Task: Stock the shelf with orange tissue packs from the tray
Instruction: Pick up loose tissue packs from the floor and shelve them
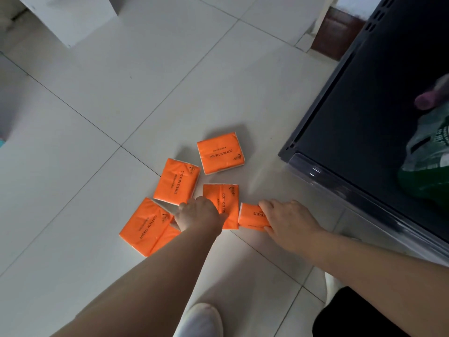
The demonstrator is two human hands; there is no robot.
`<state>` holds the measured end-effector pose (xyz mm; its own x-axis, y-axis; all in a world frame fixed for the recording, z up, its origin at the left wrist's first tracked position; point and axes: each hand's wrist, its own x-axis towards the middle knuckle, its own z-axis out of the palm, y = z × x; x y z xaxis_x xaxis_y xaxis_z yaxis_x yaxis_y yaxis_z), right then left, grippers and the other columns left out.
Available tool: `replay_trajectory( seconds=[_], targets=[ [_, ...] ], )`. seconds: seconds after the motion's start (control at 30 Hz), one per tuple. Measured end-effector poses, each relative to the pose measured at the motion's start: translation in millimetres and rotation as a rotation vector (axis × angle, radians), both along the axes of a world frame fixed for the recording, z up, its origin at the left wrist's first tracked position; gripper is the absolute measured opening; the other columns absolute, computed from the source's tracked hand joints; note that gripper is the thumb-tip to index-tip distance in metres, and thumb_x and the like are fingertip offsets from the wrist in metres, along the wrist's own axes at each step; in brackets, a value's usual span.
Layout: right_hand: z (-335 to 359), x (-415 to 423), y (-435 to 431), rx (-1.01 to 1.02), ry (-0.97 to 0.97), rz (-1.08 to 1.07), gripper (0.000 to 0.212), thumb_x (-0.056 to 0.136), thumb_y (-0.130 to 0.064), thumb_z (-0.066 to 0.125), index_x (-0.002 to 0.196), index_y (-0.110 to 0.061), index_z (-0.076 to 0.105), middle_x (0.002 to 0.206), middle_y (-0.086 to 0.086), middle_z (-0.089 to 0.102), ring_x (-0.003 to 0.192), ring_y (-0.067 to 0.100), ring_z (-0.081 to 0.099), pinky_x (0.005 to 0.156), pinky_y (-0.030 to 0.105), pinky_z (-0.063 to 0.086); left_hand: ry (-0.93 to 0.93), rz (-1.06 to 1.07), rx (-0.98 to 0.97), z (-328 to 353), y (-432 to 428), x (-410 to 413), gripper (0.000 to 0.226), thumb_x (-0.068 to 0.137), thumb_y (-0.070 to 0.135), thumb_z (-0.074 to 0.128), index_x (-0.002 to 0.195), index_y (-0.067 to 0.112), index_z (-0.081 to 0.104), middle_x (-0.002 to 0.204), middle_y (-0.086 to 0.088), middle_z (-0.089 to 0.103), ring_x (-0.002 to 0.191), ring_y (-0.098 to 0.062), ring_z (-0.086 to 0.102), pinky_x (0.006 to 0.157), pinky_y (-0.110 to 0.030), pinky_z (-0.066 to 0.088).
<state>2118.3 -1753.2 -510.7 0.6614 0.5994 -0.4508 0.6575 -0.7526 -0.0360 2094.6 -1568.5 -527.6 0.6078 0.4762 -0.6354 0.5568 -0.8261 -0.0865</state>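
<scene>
Head view: right hand (289, 222) has fingers and thumb wrapped round one orange pack (252, 216), tipped up on edge off the tiled floor (97, 142). Left hand (198, 214) curls down over the middle pack (222, 198); grip or mere touch, cannot tell. Far pack (220, 156) lies flat. No tray in sight. Dark shelf (364, 105) close right. Film wrap looks slick, filling soft: likely best to pinch across the short sides and lift clear of the shelf's transparent front lip (323, 176).
</scene>
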Motion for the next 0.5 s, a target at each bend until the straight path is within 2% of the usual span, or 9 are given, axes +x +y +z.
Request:
replay_trajectory(
  seconds=[0.1,0.2,0.27,0.37,0.43,0.5],
  targets=[
    [2.0,-0.8,0.3,-0.002,0.020,-0.003,0.034,0.096,-0.036,0.048,0.122,-0.017,0.036,0.114,0.003,0.054,0.096,0.025,0.063,0.077,0.032,0.045,-0.088,0.056,-0.096,-1.6,2.2,4.8,0.056,0.077,0.051,0.069,0.115,0.017,0.047,0.114,-0.005,0.056,0.110,-0.027,0.051,0.077,-0.036,0.043],
    [1.3,-1.5,-0.8,-0.004,0.017,-0.009,0.033,0.096,-0.036,0.047,0.121,-0.017,0.036,0.114,0.003,0.054,0.097,0.024,0.063,0.077,0.030,0.045,-0.250,0.224,-0.343,-1.8,3.5,7.4,0.044,0.074,0.030,0.074,0.105,0.022,0.044,0.090,0.002,0.058,0.081,-0.018,0.057,0.060,-0.032,0.046],
    [0.1,-1.7,-2.0,0.010,0.020,-0.026,0.033,0.095,-0.034,0.048,0.121,-0.018,0.037,0.114,0.003,0.054,0.100,0.023,0.060,0.079,0.031,0.044,-0.349,0.288,-0.449,-0.2,-0.6,5.1,0.044,0.071,0.025,0.075,0.101,0.022,0.043,0.081,0.006,0.053,0.073,-0.015,0.055,0.060,-0.033,0.050],
    [-4.5,-2.4,-1.1,0.031,0.004,-0.011,0.032,0.090,-0.025,0.052,0.118,-0.020,0.039,0.114,0.002,0.052,0.104,0.022,0.054,0.082,0.035,0.042,-0.484,0.250,-0.486,-1.1,-4.2,2.7,0.062,0.068,0.021,0.077,0.117,0.021,0.039,0.087,0.011,0.052,0.089,-0.018,0.060,0.075,-0.038,0.055],
    [-5.9,-3.9,2.1,0.027,0.007,-0.001,0.034,0.087,-0.019,0.052,0.119,-0.020,0.039,0.114,0.002,0.052,0.104,0.022,0.052,0.083,0.035,0.042,-0.451,0.151,-0.444,-4.0,-1.3,4.0,0.073,0.071,0.018,0.075,0.132,0.022,0.033,0.100,0.006,0.058,0.098,-0.019,0.060,0.080,-0.039,0.055],
    [-4.1,-5.7,6.1,0.027,0.033,0.000,0.037,0.087,-0.016,0.052,0.121,-0.020,0.038,0.115,0.002,0.052,0.103,0.022,0.053,0.083,0.033,0.042,-0.342,0.012,-0.335,-4.2,4.2,6.2,0.061,0.077,0.016,0.068,0.132,0.023,0.041,0.110,0.000,0.058,0.106,-0.021,0.056,0.083,-0.039,0.052]
  ],
)
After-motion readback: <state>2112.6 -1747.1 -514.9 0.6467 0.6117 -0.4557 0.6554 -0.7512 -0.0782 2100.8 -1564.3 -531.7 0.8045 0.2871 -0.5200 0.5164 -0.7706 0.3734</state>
